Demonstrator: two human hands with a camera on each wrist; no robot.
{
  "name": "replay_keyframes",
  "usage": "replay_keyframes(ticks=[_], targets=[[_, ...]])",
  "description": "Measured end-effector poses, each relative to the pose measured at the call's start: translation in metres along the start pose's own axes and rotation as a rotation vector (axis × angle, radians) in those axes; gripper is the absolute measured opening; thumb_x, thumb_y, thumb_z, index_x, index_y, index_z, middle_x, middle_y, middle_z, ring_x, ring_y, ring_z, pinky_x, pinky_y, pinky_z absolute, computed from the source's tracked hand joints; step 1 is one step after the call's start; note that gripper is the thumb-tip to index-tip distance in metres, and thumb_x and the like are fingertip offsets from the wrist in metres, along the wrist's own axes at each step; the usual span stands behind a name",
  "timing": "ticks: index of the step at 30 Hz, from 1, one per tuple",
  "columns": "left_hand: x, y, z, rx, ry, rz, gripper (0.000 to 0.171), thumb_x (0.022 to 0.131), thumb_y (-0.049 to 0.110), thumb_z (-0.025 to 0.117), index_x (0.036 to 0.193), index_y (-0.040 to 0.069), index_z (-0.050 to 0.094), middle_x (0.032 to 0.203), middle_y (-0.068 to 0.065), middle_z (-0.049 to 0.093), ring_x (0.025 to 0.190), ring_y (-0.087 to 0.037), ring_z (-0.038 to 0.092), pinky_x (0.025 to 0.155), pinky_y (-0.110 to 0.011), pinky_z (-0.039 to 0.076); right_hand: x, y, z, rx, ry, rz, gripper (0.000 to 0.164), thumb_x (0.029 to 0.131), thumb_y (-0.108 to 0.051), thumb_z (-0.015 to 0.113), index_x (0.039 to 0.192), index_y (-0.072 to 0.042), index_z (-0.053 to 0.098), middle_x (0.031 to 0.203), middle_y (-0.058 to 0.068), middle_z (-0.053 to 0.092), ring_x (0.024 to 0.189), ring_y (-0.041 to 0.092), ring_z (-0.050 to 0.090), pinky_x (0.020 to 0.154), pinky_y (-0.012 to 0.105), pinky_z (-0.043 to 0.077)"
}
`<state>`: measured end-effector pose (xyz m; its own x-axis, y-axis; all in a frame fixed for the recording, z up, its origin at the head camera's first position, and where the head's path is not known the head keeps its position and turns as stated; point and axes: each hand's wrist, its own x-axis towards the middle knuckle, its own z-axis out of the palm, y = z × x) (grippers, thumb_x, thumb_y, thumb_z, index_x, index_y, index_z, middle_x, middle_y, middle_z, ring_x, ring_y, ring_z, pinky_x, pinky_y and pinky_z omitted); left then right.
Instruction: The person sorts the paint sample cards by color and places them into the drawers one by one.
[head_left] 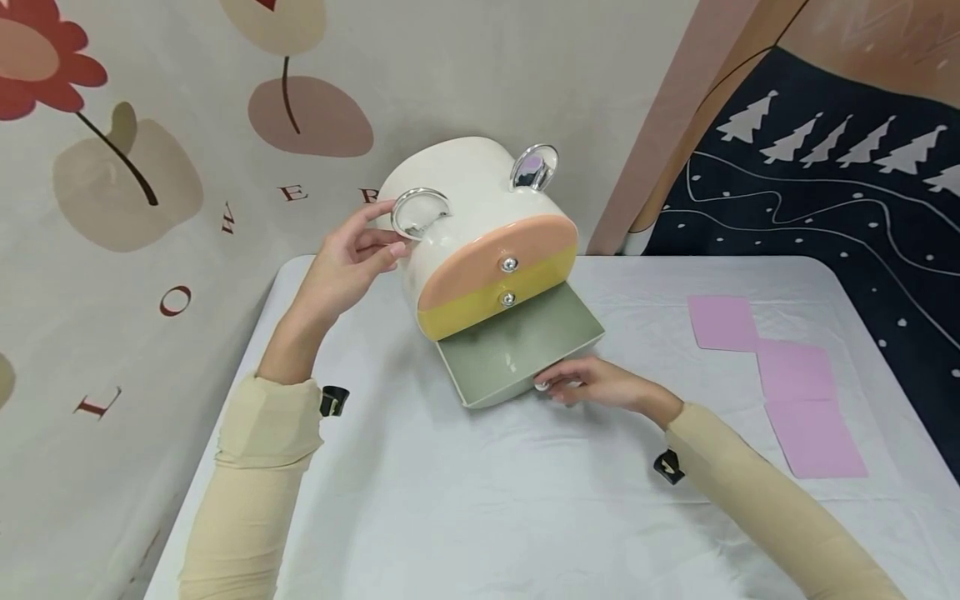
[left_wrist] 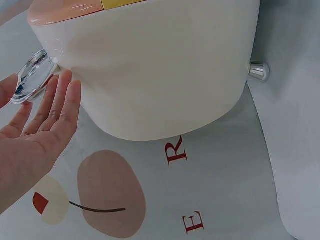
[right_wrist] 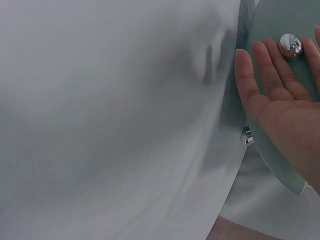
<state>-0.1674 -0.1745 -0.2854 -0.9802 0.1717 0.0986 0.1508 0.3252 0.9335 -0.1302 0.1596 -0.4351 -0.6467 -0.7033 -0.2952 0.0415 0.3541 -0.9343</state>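
A small white drawer cabinet (head_left: 480, 179) with silver ears stands at the back of the table. Its front has an orange drawer (head_left: 480, 271) and a yellow drawer (head_left: 543, 279), both closed, with silver knobs. Below them, the green drawer (head_left: 517, 350) is pulled out, its bare inside visible. My left hand (head_left: 348, 262) holds the rim of the left ear (head_left: 420, 212) between thumb and index finger; other fingers extend along the cabinet side (left_wrist: 160, 75). With my right hand (head_left: 592, 385), I pinch the green drawer's round knob (right_wrist: 290, 46).
Three pink square sheets (head_left: 795, 371) lie in a stepped line on the right of the white-covered table (head_left: 465, 508). Behind the table hangs a printed cloth (head_left: 600, 67) with flowers and letters; a dark tree-patterned cloth (head_left: 810, 217) is at the right.
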Motion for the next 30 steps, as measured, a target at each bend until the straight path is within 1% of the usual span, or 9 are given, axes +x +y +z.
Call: replay_keyframes(ticks=[6, 10, 13, 16, 19, 20, 24, 27, 30], targets=[[0.0, 0.0, 0.0, 0.004, 0.0, 0.006, 0.049, 0.09, 0.007, 0.058, 0.135, 0.015, 0.042, 0.109, -0.017, 0.06, 0.093, -0.011, 0.059, 0.081, -0.025, 0.05, -0.015, 0.008, 0.004, -0.03, -0.035, -0.037, 0.037, 0.085, -0.001, 0.061, 0.121, 0.002, 0.055, 0.121, 0.016, 0.056, 0.108, 0.033, 0.054, 0.086, 0.029, 0.048], [0.0, 0.0, 0.0, 0.005, 0.002, 0.008, 0.049, 0.09, 0.007, 0.057, 0.135, 0.015, 0.042, 0.108, -0.017, 0.06, 0.093, -0.01, 0.059, 0.08, -0.024, 0.05, -0.019, 0.011, 0.005, 0.004, -0.038, -0.042, 0.037, 0.085, 0.001, 0.06, 0.121, 0.002, 0.056, 0.121, 0.016, 0.056, 0.107, 0.034, 0.054, 0.086, 0.029, 0.048], [0.001, 0.0, 0.0, 0.01, 0.004, 0.007, 0.05, 0.09, 0.006, 0.057, 0.136, 0.014, 0.041, 0.109, -0.018, 0.06, 0.092, -0.01, 0.059, 0.081, -0.024, 0.05, -0.024, 0.012, 0.002, 0.042, -0.012, -0.047, 0.035, 0.085, 0.001, 0.06, 0.12, 0.003, 0.056, 0.119, 0.018, 0.057, 0.105, 0.036, 0.054, 0.085, 0.03, 0.049], [0.001, 0.0, 0.001, 0.016, 0.0, 0.004, 0.05, 0.09, 0.005, 0.057, 0.137, 0.014, 0.04, 0.111, -0.019, 0.059, 0.093, -0.01, 0.059, 0.082, -0.025, 0.05, -0.033, 0.013, -0.008, 0.077, 0.044, -0.064, 0.033, 0.087, 0.001, 0.058, 0.119, 0.007, 0.055, 0.118, 0.024, 0.055, 0.101, 0.036, 0.056, 0.083, 0.036, 0.051], [0.001, 0.0, 0.001, 0.027, -0.001, 0.0, 0.051, 0.09, 0.005, 0.057, 0.137, 0.014, 0.04, 0.112, -0.02, 0.058, 0.095, -0.012, 0.059, 0.083, -0.025, 0.05, -0.05, 0.015, -0.024, 0.107, 0.139, -0.091, 0.033, 0.088, 0.001, 0.056, 0.118, 0.014, 0.05, 0.115, 0.031, 0.053, 0.097, 0.033, 0.058, 0.08, 0.044, 0.051], [0.001, 0.0, 0.001, 0.028, -0.002, -0.001, 0.051, 0.09, 0.006, 0.057, 0.137, 0.015, 0.04, 0.113, -0.02, 0.058, 0.095, -0.012, 0.059, 0.083, -0.026, 0.05, -0.057, 0.017, -0.031, 0.111, 0.183, -0.096, 0.034, 0.088, 0.001, 0.055, 0.118, 0.016, 0.049, 0.114, 0.03, 0.054, 0.097, 0.03, 0.059, 0.079, 0.044, 0.052], [0.001, -0.001, 0.001, 0.024, -0.004, 0.001, 0.051, 0.09, 0.006, 0.057, 0.137, 0.014, 0.04, 0.112, -0.02, 0.058, 0.095, -0.012, 0.059, 0.083, -0.026, 0.05, -0.093, 0.024, -0.057, 0.123, 0.415, -0.114, 0.033, 0.088, 0.001, 0.056, 0.117, 0.016, 0.047, 0.107, 0.012, 0.063, 0.094, 0.014, 0.062, 0.077, 0.031, 0.054], [0.001, -0.001, 0.001, 0.019, -0.003, 0.005, 0.05, 0.09, 0.005, 0.057, 0.136, 0.013, 0.04, 0.112, -0.02, 0.058, 0.095, -0.01, 0.059, 0.082, -0.025, 0.05, -0.123, 0.034, -0.073, 0.151, 0.581, -0.113, 0.025, 0.089, 0.0, 0.057, 0.113, 0.003, 0.055, 0.102, -0.003, 0.065, 0.092, 0.005, 0.061, 0.074, 0.019, 0.052], [0.001, -0.001, 0.001, 0.019, 0.0, 0.005, 0.05, 0.09, 0.005, 0.057, 0.136, 0.013, 0.04, 0.112, -0.02, 0.058, 0.094, -0.009, 0.059, 0.082, -0.025, 0.05, -0.153, 0.044, -0.084, 0.081, 0.73, -0.041, 0.025, 0.09, -0.005, 0.057, 0.111, -0.017, 0.057, 0.101, -0.012, 0.063, 0.09, -0.003, 0.058, 0.072, 0.011, 0.049]])
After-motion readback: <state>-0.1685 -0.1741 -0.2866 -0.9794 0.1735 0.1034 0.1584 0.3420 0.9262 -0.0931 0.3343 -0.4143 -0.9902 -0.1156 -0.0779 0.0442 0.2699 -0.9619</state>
